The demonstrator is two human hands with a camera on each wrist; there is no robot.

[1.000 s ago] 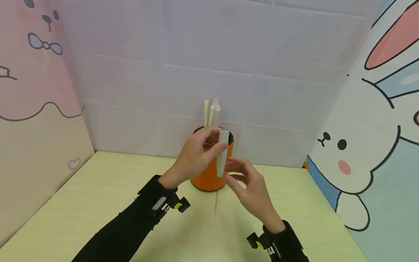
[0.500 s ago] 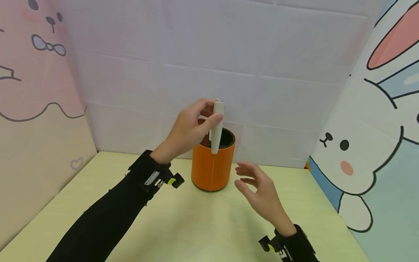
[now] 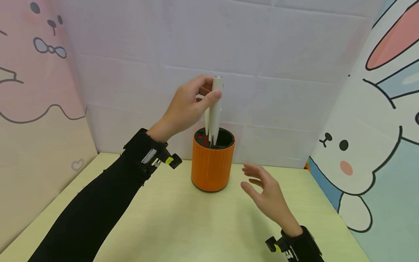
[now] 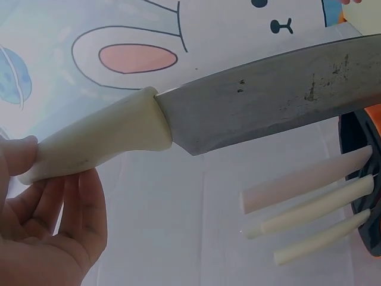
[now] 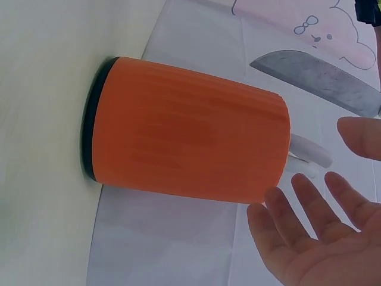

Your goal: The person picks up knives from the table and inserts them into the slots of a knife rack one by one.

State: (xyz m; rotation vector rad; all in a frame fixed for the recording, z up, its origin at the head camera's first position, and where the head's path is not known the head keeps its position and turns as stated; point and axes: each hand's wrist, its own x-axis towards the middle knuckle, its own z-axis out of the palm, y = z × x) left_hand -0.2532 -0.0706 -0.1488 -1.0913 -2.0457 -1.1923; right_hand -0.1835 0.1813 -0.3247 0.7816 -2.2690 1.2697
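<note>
My left hand (image 3: 188,103) grips the white handle of a kitchen knife (image 4: 250,98), its fingertips and thumb near the handle's end. The broad, spotted steel blade points down in the head view, in front of and above the orange knife block (image 3: 211,167). In the right wrist view the blade (image 5: 315,77) stands apart from the block's rim. Several pale handles (image 4: 315,205) stick out of the block's black top. My right hand (image 3: 270,194) hovers to the right of the block, fingers loosely bent, holding nothing.
The knife block stands on a pale yellow-green table (image 3: 183,225), near the white cloth backdrop (image 3: 131,83). Printed cartoon panels rise at the left and right sides. Black camera bands sit on both wrists.
My left hand has raised the knife upward from in front of the block to above its top. My right hand has drawn away from the knife to the lower right.
</note>
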